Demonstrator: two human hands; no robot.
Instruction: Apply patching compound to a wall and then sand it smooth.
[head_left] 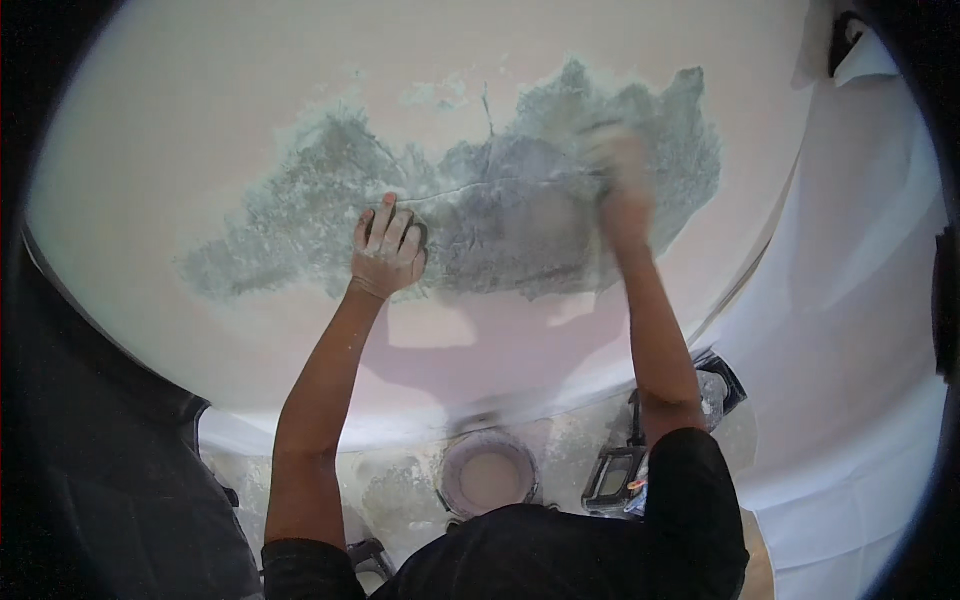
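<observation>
On the grey patch (520,235), left hand (390,250) is curled, right hand (624,185) blurred; either's hold is unclear.

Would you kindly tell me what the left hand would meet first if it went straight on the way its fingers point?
The left hand would likely meet more of the grey patch first, then pale wall, though depth is hard to judge.

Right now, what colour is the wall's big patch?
The patch is mottled grey; the head view shows it.
</observation>
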